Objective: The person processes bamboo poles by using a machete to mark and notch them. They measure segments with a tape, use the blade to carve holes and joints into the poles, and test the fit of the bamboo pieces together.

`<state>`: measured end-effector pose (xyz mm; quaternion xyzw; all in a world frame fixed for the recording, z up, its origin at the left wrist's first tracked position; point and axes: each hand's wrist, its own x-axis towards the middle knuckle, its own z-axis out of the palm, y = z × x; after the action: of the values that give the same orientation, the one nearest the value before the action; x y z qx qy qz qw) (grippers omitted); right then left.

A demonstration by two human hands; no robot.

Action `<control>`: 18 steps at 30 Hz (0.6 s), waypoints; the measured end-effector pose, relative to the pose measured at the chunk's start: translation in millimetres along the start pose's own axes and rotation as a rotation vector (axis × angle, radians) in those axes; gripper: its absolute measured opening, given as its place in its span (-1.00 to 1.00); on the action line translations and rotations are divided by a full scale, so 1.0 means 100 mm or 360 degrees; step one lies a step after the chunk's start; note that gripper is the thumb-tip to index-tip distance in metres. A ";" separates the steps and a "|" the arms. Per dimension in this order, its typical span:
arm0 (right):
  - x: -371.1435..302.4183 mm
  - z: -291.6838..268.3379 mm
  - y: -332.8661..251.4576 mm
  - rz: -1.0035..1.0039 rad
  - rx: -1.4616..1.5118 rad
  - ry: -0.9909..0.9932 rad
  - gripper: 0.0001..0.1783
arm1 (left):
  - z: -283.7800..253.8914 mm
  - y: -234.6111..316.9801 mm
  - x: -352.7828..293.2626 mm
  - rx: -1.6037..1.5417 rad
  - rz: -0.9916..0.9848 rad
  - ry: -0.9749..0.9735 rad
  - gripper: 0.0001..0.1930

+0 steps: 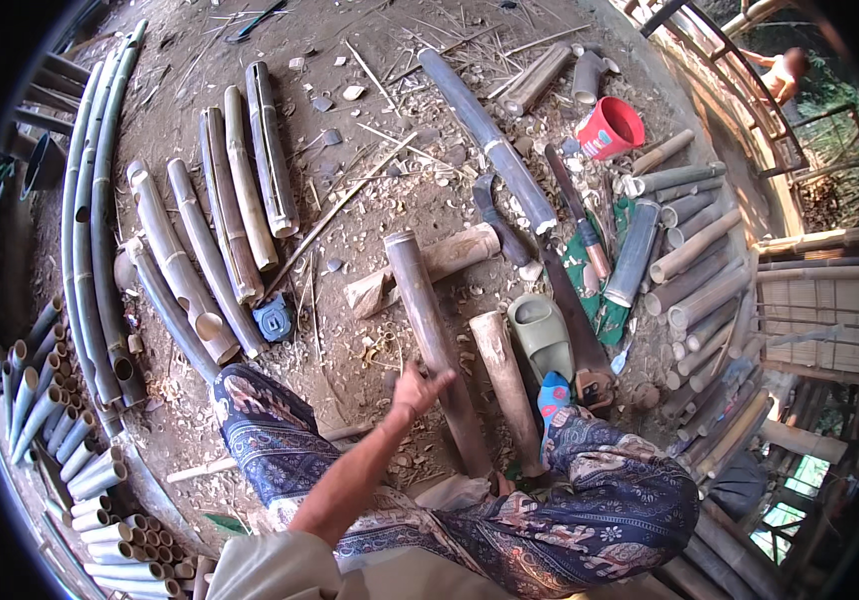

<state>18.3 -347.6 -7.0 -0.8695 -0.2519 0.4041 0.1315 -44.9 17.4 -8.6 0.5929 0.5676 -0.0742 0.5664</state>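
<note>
A brown bamboo tube [428,320] slants away from my lap, its far part resting across a short log [460,250]. My left hand [420,392] is beside the tube's middle, thumb toward its left side and fingers curled. A small dark blur shows by those fingers; I cannot make out what it is. At the tube's near end my right hand [503,485] shows only a few fingers against it; trousers hide the rest. Just right of the tube, a pale wooden piece [502,380] lies beside a green sandal [542,335] and my blue-socked foot [554,395].
Bamboo lengths [185,260] lie left, near a blue tape measure [273,318]. A curved-blade tool [503,220], long knife [578,215] and red bucket [612,128] are right of centre. Cut bamboo [700,250] is stacked right. Shavings litter the ground. Another person [780,75] is far right.
</note>
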 end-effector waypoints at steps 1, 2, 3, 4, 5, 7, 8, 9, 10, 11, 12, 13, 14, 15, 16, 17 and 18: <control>0.04 0.02 0.07 -0.0026 0.0003 -0.0042 -0.33 | -0.33 0.13 0.18 0.0192 0.0171 0.0264 -0.09; 0.09 0.09 0.08 -0.0075 0.0024 -0.0060 -0.34 | -0.58 0.16 0.31 0.0452 0.0370 0.0517 -0.20; 0.07 -0.15 0.32 -0.0032 -0.0012 0.0067 -0.34 | -0.49 0.51 0.52 0.0718 0.0499 0.0550 -0.20; 0.16 0.12 0.30 -0.0131 0.0024 -0.0035 -0.34 | -0.90 0.38 0.63 0.1128 0.0481 0.0697 -0.22; 0.18 -0.04 0.42 -0.0130 0.0007 0.0071 -0.34 | -0.84 0.61 0.82 0.1110 0.0662 0.0763 -0.24; 0.14 0.15 0.33 -0.0127 0.0043 0.0009 -0.33 | -1.24 0.43 1.00 0.1276 0.0660 0.0697 -0.38; 0.07 0.13 0.29 -0.0067 0.0028 0.0003 -0.32 | -1.28 0.49 1.00 0.1275 0.0555 0.0439 -0.44; 0.09 0.00 0.08 -0.0035 0.0006 -0.0006 -0.29 | -1.41 0.38 1.06 0.1303 0.0581 0.0342 -0.42; 0.04 -0.16 -0.19 0.0041 -0.0113 -0.0114 -0.26 | -1.49 0.24 1.02 0.1365 0.0582 0.0319 -0.39; 0.03 -0.27 -0.17 0.0017 -0.0142 -0.0131 -0.25 | -1.48 0.28 0.99 0.1400 0.0643 0.0295 -0.36; 0.00 -0.33 -0.15 -0.0009 -0.0161 -0.0150 -0.23 | -1.49 0.32 0.92 0.1348 0.0628 0.0250 -0.30; 0.00 -0.37 -0.16 -0.0059 -0.0167 -0.0175 -0.22 | -1.54 0.32 0.85 0.1309 0.0602 0.0228 -0.25; -0.01 -0.49 -0.16 -0.0046 -0.0240 -0.0131 -0.23 | -1.43 0.30 0.91 0.1241 0.0742 0.0332 -0.23; -0.06 -0.55 -0.09 -0.0045 -0.0266 -0.0083 -0.23 | -1.33 0.28 0.97 0.1173 0.0709 0.0300 -0.22; -0.05 -0.54 0.00 -0.0077 -0.0283 -0.0056 -0.23 | -1.34 0.23 0.99 0.1182 0.0671 0.0244 -0.21; -0.01 -0.43 0.02 -0.0144 -0.0275 -0.0063 -0.23 | -1.47 0.16 0.90 0.1220 0.0592 0.0217 -0.20; -0.01 -0.32 0.05 -0.0174 -0.0288 -0.0061 -0.23 | -1.52 0.09 0.81 0.1284 0.0515 0.0322 -0.19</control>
<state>43.9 -352.6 11.6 -0.8548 -0.3370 0.3884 0.0695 -94.4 182.6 -9.3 0.8520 0.4457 -0.1416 0.2356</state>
